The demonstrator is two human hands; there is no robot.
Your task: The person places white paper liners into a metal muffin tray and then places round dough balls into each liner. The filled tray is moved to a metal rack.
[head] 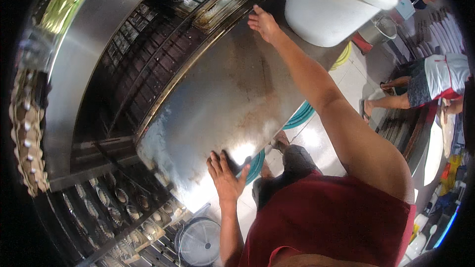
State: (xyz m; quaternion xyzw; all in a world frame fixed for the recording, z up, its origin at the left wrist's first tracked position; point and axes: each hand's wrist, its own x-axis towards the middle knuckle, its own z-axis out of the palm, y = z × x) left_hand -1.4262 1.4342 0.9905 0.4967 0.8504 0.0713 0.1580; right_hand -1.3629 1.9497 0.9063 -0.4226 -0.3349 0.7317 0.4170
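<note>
My left hand (227, 181) is spread at the near edge of a stained, worn metal surface (207, 92), with its shadow beside the fingers. Whether the fingertips press on the metal is hard to tell. My right hand (264, 24) reaches across to the far rim of that surface, fingers loosely curled; nothing clear shows in it, and contact with the rim cannot be made out. Beyond the rim lies a dark rack (144, 66) of metal bars. A tray (207, 18) with foil-like cups lies near my right hand.
A large white plastic tub (326, 7) stands just right of my right hand. Shelves with several small filled cups (122, 196) are at lower left, near a round fan (202, 241). Stacked egg trays (28, 133) line the far left. Another person (438, 78) stands at the right.
</note>
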